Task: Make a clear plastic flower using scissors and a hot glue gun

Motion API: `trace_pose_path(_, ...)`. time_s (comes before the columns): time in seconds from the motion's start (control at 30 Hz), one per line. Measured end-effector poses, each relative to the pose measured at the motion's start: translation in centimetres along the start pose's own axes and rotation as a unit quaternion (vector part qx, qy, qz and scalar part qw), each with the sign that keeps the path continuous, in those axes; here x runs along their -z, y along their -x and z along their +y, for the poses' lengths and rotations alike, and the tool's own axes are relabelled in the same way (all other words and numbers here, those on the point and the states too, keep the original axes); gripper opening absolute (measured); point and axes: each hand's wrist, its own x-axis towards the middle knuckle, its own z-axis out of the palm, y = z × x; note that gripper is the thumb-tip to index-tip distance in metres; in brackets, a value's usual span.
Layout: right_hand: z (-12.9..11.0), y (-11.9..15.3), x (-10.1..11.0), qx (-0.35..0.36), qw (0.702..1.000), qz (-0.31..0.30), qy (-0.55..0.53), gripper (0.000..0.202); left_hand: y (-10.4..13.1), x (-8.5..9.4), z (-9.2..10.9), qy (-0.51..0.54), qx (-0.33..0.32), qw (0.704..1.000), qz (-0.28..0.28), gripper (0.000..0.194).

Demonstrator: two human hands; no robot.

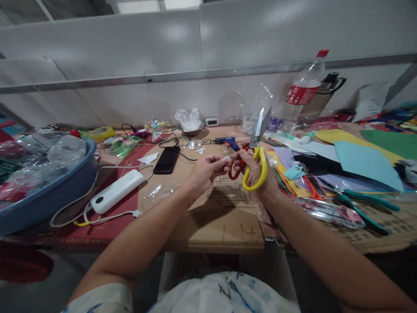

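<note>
My right hand (250,161) is closed around a pair of scissors (259,127) with one red and one yellow handle loop. The grey blades point up and away, slightly apart. Close beside it, my left hand (208,171) pinches a small clear, roundish piece (227,159) between thumb and fingertips. That piece looks like plastic, but its exact kind is too small to tell. The fingertips of both hands nearly meet near the red loop. Beneath them lies a cardboard sheet (195,230) with drawn lines and red marks.
Left: a blue basin (48,195) of plastic bottles, a white power bank (117,191), a phone (167,160) and cables. Behind my hands lies a blue glue gun (228,141). Right: coloured sheets (368,163), green-handled pliers (365,201), a tall bottle (304,87). A wall closes the back.
</note>
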Motion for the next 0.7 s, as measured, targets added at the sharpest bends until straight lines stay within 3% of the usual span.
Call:
trace_pose_path(0.27,-1.3,0.8,0.0,0.043,0.986,-0.031,0.160,0.040,0.4,-0.2,0.0,-0.011,-0.008,1.000,-0.003,0.033)
trace_pose_path(0.7,-1.7,0.8,-0.1,0.040,0.983,-0.029,0.176,0.027,0.2,-0.4,-0.3,0.037,-0.004,0.999,-0.015,0.028)
